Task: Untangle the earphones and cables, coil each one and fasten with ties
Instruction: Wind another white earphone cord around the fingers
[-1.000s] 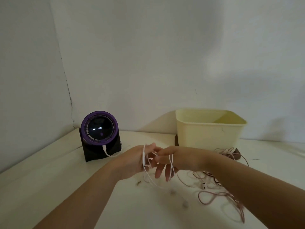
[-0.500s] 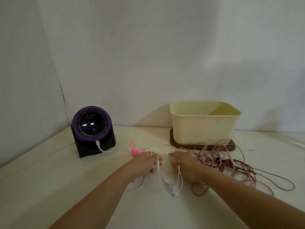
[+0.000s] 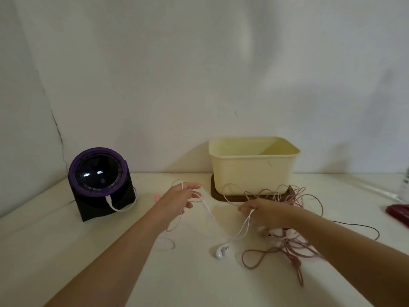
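From the head camera, my left hand (image 3: 179, 200) is raised just above the worktop (image 3: 66, 251), fingers curled round a loop of the white earphone cable (image 3: 208, 209). My right hand (image 3: 265, 212) pinches the same cable farther along, right beside the pink cable tangle (image 3: 292, 247). Between the hands the cable sags, and below it an earbud (image 3: 221, 251) lies on the worktop. The tangle spreads in front of the cream tub (image 3: 252, 169), and I can't tell whether the white cable is fully free of it.

I judge I'm in the middle of drawing the earphones out. To do it well I should keep the left loop steady, let the cable slide through my right fingers instead of yanking, and lift any pink strand off as it snags. A small pink tie (image 3: 157, 197) lies just behind my left hand, handy once the coil is made.
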`<action>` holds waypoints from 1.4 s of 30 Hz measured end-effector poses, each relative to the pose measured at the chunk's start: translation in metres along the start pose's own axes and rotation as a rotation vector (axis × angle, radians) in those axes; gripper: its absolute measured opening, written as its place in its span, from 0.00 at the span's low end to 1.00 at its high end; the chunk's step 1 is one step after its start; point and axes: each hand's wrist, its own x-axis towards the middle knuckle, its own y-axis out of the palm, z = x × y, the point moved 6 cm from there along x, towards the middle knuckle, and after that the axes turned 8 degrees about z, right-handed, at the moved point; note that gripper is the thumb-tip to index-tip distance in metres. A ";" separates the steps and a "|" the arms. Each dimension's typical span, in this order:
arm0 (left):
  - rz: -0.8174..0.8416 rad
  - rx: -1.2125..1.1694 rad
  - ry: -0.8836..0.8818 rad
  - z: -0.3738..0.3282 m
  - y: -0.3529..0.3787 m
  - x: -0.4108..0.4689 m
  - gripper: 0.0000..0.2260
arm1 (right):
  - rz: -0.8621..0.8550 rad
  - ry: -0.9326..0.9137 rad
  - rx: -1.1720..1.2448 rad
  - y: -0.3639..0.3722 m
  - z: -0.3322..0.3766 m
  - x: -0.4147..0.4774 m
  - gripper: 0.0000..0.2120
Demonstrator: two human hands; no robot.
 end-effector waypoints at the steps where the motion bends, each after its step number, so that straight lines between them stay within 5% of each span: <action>1: 0.031 -0.019 -0.018 -0.001 -0.004 -0.002 0.13 | 0.017 -0.029 0.010 -0.008 0.007 -0.004 0.13; 9: 0.311 0.315 -0.092 -0.023 -0.019 -0.016 0.10 | -0.001 -0.143 0.162 -0.078 0.080 -0.044 0.13; 14: 0.255 0.763 -0.037 -0.053 -0.038 -0.022 0.10 | 0.011 -0.177 0.264 -0.104 0.109 -0.058 0.11; 17: 0.085 0.960 0.069 -0.082 -0.046 -0.029 0.12 | -0.007 -0.228 0.376 -0.114 0.123 -0.066 0.11; 21: -0.077 0.567 0.308 -0.126 -0.043 -0.054 0.11 | -0.049 -0.353 0.631 -0.127 0.137 -0.073 0.08; 28: 0.338 0.126 0.187 -0.128 -0.003 -0.064 0.22 | -0.088 -0.514 0.795 -0.127 0.147 -0.073 0.09; 31: 0.360 -0.170 0.066 -0.114 -0.001 -0.049 0.30 | -0.067 -0.565 0.729 -0.124 0.150 -0.079 0.10; 36: 0.270 -0.859 0.060 -0.111 -0.005 -0.032 0.24 | 0.114 -0.503 0.500 -0.110 0.142 -0.090 0.10; 42: 0.260 -1.053 0.171 -0.129 -0.002 -0.034 0.12 | 0.339 -0.334 0.123 -0.078 0.121 -0.089 0.10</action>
